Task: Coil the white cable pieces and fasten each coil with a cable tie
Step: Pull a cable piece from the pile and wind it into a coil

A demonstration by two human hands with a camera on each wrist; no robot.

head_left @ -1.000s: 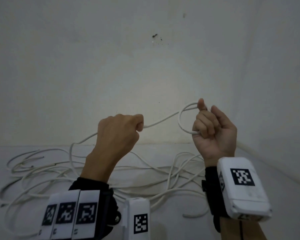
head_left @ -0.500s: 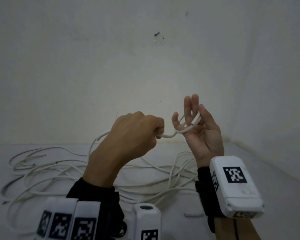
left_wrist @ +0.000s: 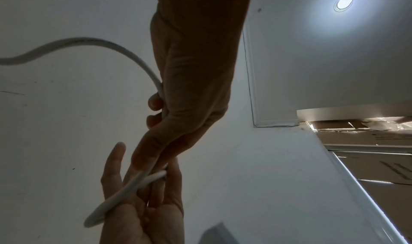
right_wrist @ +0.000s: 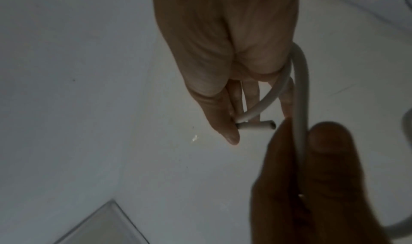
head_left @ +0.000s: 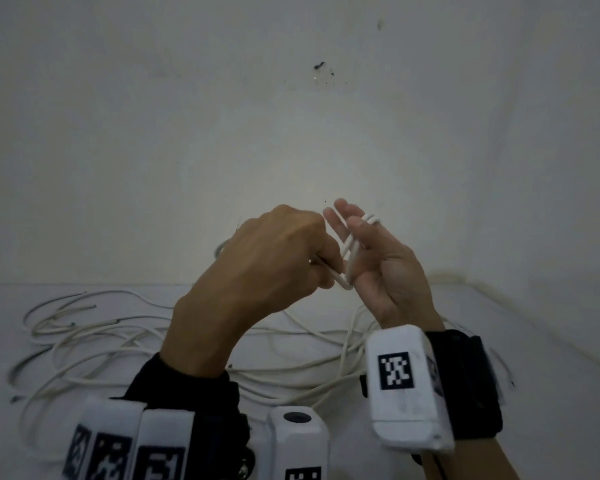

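Both hands raised in front of the wall (head_left: 291, 116), above the white surface (head_left: 551, 393).

We pinch the white cable (head_left: 349, 258) in the left hand (head_left: 278, 258), fingers curled round it, thumb and forefinger clamping the strand just short of the right palm. From the left wrist view the cable arcs away behind that hand, so the left hand seems to serve as the feeder, keeping the run taut enough to lay neatly.

Our right hand (head_left: 378, 268) stands palm toward us, fingers (head_left: 342, 213) straight and nearly upright, slightly spread. The cable loops round them; two passes show across the top of the fingers. The right wrist view shows the cut end (right_wrist: 256, 125) held against the fingers by the thumb (right_wrist: 220, 122), likely so the first turn cannot slip. The straight fingers appear to act as a former for the coil.

Coil barely begun, we judge: a couple of turns only. The remaining loose cables (head_left: 101, 341) lie tangled on the surface below the hands, well apart from them. No cable tie visible in any view.
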